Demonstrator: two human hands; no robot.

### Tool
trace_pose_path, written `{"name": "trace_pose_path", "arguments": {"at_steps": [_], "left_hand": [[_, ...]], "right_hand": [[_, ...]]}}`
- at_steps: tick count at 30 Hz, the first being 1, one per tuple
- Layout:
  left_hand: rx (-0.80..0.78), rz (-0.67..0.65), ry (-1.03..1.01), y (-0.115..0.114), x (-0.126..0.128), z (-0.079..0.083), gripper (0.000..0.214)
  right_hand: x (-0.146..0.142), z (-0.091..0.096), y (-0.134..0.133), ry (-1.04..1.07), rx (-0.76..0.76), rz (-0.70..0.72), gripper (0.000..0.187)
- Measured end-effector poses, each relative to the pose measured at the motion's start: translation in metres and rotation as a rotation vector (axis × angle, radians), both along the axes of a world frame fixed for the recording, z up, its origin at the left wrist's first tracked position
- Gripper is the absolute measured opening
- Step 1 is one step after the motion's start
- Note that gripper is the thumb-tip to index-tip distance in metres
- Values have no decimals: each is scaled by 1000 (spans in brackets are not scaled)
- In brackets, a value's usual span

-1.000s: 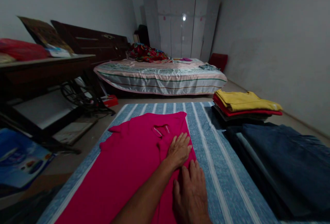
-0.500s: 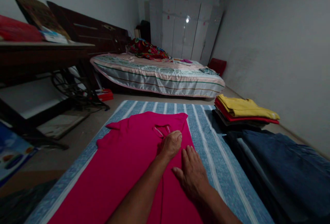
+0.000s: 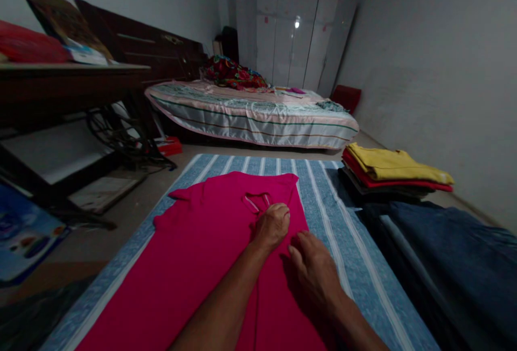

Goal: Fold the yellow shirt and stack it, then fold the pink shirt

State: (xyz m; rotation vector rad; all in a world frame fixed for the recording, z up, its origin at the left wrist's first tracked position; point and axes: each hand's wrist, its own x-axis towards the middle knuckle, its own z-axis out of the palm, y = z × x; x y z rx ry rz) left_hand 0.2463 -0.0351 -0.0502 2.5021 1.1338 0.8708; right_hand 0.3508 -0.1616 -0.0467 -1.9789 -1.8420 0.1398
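Pink shirt [image 3: 202, 254] lies flat, presumably for access; below its neckline [image 3: 251, 204], left hand [image 3: 273, 226] curls closed, hold unclear; right hand [image 3: 316, 260] half-open, seemingly empty.

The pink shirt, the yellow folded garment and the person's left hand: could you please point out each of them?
Pink shirt [image 3: 196, 246]: head view, on its flat body.
Yellow folded garment [image 3: 398, 166]: head view, on its upper surface.
Left hand [image 3: 273, 227]: head view, on its back.

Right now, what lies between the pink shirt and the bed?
The head view shows striped cloth just beyond the shirt, then a narrow band of floor before the bed.
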Motion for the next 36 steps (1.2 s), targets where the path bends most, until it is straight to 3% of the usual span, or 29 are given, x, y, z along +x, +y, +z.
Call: {"name": "trace_pose_path", "arguments": {"at_steps": [5,11,27,36], "left_hand": [[14,-50,53,-5,2,4,17],[20,-61,68,-6,3,5,18],[27,-117,100,-12,8,9,14],[28,-148,127,-14,9,10,10]], "right_hand": [[25,20,21,52,-217,-259,31],[38,21,43,133,-397,-302,35],[41,12,46,314,-332,-249,18],[34,19,45,335,-298,-278,13]]}}
